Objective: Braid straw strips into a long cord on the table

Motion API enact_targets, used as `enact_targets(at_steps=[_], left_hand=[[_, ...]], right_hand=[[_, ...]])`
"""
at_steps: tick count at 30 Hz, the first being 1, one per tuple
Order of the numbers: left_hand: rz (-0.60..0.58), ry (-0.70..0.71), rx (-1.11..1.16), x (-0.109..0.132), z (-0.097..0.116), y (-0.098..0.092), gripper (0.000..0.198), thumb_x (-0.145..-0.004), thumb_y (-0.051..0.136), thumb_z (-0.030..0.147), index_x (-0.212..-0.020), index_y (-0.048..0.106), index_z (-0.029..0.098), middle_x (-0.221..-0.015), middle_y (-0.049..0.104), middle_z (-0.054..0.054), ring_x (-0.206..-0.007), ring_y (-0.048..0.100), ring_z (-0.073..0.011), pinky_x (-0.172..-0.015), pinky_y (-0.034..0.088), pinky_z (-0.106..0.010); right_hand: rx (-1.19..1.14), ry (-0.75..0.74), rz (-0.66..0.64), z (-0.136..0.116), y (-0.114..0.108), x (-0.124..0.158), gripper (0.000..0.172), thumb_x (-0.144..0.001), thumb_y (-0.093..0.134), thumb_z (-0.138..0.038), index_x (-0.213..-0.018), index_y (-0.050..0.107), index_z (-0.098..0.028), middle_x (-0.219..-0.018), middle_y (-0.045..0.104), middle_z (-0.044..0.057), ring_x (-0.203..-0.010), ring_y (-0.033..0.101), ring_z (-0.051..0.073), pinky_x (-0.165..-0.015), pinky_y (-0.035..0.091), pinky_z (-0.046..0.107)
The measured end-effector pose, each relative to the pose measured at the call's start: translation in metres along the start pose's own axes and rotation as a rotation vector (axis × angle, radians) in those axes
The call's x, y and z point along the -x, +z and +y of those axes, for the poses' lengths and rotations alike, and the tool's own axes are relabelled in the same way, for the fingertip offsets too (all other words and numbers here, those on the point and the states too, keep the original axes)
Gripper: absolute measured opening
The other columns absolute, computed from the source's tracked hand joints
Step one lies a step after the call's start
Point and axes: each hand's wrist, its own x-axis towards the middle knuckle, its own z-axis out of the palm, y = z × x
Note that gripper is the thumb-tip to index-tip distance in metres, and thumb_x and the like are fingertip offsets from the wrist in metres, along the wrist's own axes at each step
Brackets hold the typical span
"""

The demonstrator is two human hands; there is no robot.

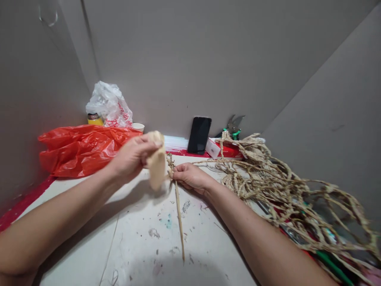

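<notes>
My left hand (135,155) is raised over the table and closed on a pale beige strip (156,167), which hangs down from my fingers and is blurred by motion. Beside it, my right hand (190,176) pinches a thin tan stick (179,214) close to its upper end. Small knobbly, twig-like bits (170,159) stick out above the right fingers. The stick's lower part points down toward me over the white tabletop. Whether the strip joins the stick is hard to see, since fingers cover that spot.
A big tangle of braided straw rope (268,182) fills the right side. Behind stand a phone (199,135), a small white box (213,148) and green-handled pruning shears (235,129). A red plastic bag (80,149), white bag (108,103), yellow jar (95,120) and paper cup (138,127) are at left.
</notes>
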Motion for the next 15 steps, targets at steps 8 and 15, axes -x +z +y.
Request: enact_targets(at_steps=[8, 15], left_hand=[[-0.142, -0.116, -0.337, 0.058, 0.096, -0.061, 0.025, -0.072, 0.058, 0.039, -0.062, 0.046, 0.018, -0.045, 0.035, 0.005, -0.038, 0.027, -0.0029, -0.044, 0.023, -0.018], [0.111, -0.121, -1.148, 0.035, 0.032, -0.077, 0.028, -0.066, 0.065, 0.044, -0.07, 0.062, 0.017, -0.061, 0.06, -0.002, -0.051, 0.051, -0.0125, -0.046, 0.03, -0.02]], right_hand=[[0.067, -0.006, 0.033, -0.001, 0.001, -0.002, 0.025, -0.067, 0.062, -0.016, -0.051, 0.044, -0.018, -0.032, 0.033, -0.01, -0.028, 0.021, 0.002, -0.034, 0.005, 0.023], [0.035, -0.008, -0.043, -0.004, -0.003, -0.001, 0.025, -0.067, 0.062, -0.021, -0.051, 0.044, -0.018, -0.032, 0.034, -0.01, -0.027, 0.02, 0.002, -0.032, 0.005, 0.022]])
